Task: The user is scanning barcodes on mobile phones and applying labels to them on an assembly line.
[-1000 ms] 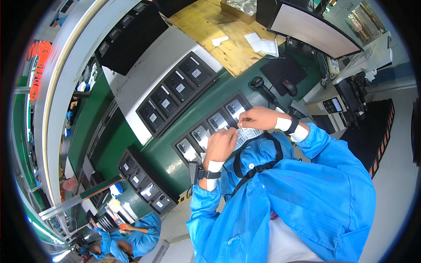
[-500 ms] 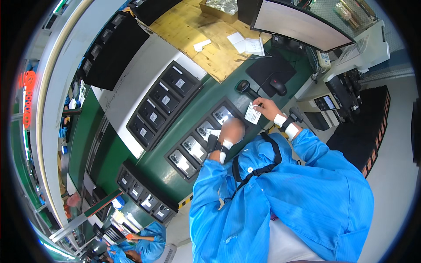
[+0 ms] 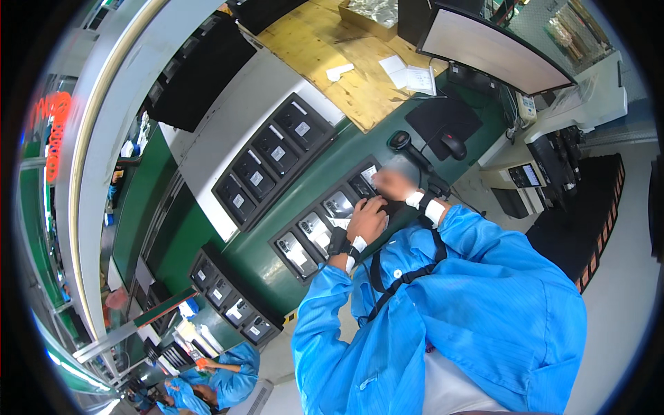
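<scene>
The green surface point(image 3: 304, 190) is crossing the middle of the frame, carrying a black tray point(image 3: 330, 218) of small devices so both hands are reaching it. The left hand point(image 3: 366, 220) is lying loosely curled on the tray. The right hand point(image 3: 393, 184), blurred, is hovering above the tray's upper end; I cannot tell its grip.

The right hand point(image 3: 391, 184) is smeared by motion blur, so its fingers cannot be told apart, nor whether they hold anything. The left hand point(image 3: 368, 218) covers part of a black device point(image 3: 377, 207) in the tray row, and what lies beneath its palm is hidden. The white labels on the tray devices point(image 3: 299, 252) are too small to make out. The monitor point(image 3: 494, 48) is cut off at the upper edge. A co-worker in blue point(image 3: 232, 373) at the lower left is small and partly hidden by the worktop point(image 3: 270, 249) end and the dark rim.
</scene>
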`<state>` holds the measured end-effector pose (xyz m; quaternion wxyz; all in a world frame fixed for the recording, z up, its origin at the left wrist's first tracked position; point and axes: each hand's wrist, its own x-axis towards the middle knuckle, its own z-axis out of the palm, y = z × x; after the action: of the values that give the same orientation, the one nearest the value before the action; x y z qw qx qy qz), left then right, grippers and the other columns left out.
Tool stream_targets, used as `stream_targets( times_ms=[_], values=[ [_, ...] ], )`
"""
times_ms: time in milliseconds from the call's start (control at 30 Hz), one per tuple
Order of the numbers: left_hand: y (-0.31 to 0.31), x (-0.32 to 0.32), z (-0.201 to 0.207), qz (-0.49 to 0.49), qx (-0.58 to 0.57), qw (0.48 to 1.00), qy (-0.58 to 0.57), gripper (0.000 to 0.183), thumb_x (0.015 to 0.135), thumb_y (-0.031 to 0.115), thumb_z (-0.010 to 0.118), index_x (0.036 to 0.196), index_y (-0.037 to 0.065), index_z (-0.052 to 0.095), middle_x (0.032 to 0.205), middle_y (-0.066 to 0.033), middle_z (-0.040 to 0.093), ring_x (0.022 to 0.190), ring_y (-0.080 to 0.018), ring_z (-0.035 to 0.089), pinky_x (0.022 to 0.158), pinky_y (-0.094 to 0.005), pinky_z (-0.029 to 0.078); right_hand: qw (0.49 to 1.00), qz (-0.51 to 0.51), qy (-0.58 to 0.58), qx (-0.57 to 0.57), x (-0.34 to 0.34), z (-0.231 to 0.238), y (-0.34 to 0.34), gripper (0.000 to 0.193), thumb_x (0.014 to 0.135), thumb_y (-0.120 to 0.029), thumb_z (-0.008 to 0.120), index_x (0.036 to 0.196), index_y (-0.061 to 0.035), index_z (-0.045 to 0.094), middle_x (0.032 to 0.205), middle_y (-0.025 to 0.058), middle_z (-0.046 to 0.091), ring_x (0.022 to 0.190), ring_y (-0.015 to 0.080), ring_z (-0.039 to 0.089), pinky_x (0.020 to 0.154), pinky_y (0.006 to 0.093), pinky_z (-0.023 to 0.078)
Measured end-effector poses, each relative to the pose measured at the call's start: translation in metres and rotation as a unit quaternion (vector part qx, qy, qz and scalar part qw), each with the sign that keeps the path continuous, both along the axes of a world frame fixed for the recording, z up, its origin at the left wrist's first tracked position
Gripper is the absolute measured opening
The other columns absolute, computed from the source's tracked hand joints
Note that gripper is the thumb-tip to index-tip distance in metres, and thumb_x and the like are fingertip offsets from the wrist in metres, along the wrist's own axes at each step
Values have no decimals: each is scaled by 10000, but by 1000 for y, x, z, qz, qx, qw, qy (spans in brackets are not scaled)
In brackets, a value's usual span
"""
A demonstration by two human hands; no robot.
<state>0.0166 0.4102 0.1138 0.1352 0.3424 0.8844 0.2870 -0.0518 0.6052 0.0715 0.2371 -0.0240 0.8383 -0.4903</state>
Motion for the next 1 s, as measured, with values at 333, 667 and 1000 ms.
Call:
stream_targets(
  times_ms=[333, 667, 1000],
  values=[
    [-5, 3, 2, 17, 34, 999, 14, 175, 918, 158, 634, 977, 25, 730, 1319, -108, 617, 1378, -279, 486, 1152, -517, 330, 902, 202, 296, 242, 16, -2, -7, 481, 905, -177, 644, 1382, -135, 601, 1520, 79, 507, 1505, 395, 291, 1132, 649, 295],
    [-45, 17, 44, 152, 59, 982, -100, 252, 1006, 249, 598, 1029, 32, 725, 1028, -178, 708, 979, -377, 678, 804, -452, 537, 976, 76, -31, -200, 48, 57, -3, 356, 963, -232, 720, 1227, -3, 652, 981, 70, 724, 883, 140, 675, 811, 314, 543],
    [-114, 44, 92, 258, 79, 940, -208, 342, 924, 372, 726, 1015, 43, 734, 791, -238, 699, 800, -446, 693, 684, -486, 539, 980, 157, -35, -116, 65, 130, -39, 263, 917, -252, 769, 898, -14, 659, 735, 106, 654, 691, 135, 609, 656, 330, 495]
  ],
)
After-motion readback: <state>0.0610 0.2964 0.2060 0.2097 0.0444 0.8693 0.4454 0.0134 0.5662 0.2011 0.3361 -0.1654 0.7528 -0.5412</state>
